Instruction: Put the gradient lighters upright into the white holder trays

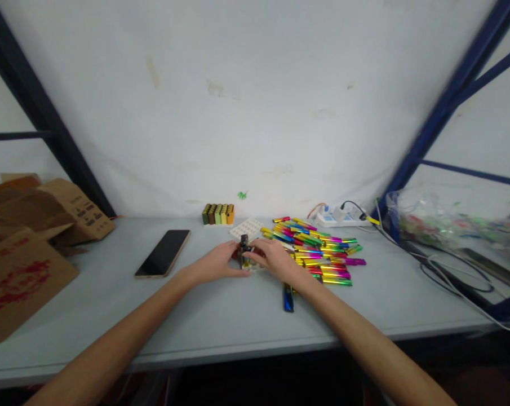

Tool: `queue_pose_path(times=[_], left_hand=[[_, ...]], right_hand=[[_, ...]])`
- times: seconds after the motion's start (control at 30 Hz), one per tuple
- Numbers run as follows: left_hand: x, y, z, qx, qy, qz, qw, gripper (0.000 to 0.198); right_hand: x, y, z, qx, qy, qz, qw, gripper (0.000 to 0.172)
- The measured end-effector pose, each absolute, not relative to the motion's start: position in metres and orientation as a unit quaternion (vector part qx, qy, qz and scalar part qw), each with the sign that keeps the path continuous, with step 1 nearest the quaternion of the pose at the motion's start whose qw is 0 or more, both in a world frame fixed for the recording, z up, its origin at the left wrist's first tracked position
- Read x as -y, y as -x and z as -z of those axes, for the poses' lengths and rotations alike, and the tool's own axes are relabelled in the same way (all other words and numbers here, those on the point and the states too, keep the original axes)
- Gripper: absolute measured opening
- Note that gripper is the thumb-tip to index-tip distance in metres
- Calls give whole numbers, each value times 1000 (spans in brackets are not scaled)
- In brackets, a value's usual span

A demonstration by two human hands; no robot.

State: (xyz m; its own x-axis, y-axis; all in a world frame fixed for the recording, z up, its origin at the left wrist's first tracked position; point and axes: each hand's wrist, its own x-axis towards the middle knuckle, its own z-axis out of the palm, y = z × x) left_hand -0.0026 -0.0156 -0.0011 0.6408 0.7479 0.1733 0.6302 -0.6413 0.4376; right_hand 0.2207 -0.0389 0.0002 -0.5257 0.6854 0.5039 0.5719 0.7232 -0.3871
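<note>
In the middle of the table, my left hand [217, 263] curls around the left side of a small cluster of dark-topped upright pieces [244, 243]. My right hand [275, 260] reaches in from the other side, with its thumb and fingers pinched at the cluster. What the right fingertips hold is too small to make out. Under the hands shows part of a pale tray, and behind them lies a white tray with round holes [245, 228]. To the right spreads a loose pile of shiny multicoloured metallic tubes [318, 248]. A blue tube [288, 299] lies below my right wrist.
A block of green, brown and yellow tubes [218, 214] stands near the wall. A smartphone [163, 254] lies to the left, beside cardboard boxes [30, 270]. At the back right are a power strip [339, 217], loose cables [444, 270] and clear plastic bags [432, 217].
</note>
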Motion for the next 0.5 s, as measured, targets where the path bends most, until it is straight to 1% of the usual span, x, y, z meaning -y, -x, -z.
queue_pose_path(times=[0.13, 0.3, 0.4, 0.47, 0.5], left_hand=[[17, 2, -2, -385, -887, -180, 179, 54], [19, 0, -6, -396, -882, -173, 191, 55], [22, -2, -10, -405, -877, -165, 198, 54], [22, -2, -10, -411, -874, -164, 197, 54], [22, -2, -10, -413, -874, -166, 196, 55]], right_hand=[[38, -219, 1, 855, 397, -104, 317, 29], [37, -238, -15, 852, 395, -135, 316, 36], [19, -261, -25, 833, 444, -67, 323, 40], [-4, -281, -28, 828, 484, -20, 284, 34], [-17, -291, -29, 831, 499, -4, 245, 30]])
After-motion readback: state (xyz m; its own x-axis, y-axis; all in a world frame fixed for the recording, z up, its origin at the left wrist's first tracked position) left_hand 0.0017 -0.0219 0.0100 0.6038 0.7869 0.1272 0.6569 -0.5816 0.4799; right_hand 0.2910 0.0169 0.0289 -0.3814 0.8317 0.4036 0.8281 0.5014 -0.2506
